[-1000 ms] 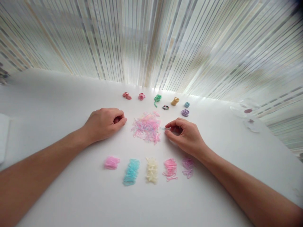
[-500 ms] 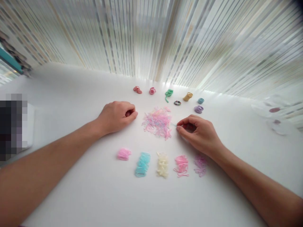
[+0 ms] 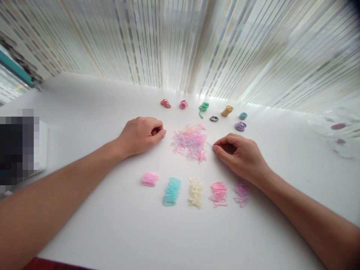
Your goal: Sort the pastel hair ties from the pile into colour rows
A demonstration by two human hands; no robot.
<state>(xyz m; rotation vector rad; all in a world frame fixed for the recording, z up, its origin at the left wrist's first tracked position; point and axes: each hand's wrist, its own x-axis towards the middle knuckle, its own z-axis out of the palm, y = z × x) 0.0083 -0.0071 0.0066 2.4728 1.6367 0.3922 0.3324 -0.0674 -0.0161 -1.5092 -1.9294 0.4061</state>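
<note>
"What's in your hands?"

"My right grip (image 3: 239, 159) pinches a pale blue elastic band (image 3: 209, 144) just off the mixed elastic pile (image 3: 189, 142)'s right edge; my left grip (image 3: 142, 134) sits curled, open tabletop (image 3: 112, 225) near me."

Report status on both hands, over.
Right hand pinching thin pale-blue rubber band, beside mixed pastel rubber-band pile. Left hand curled on white tabletop. Nothing blocking.
</note>
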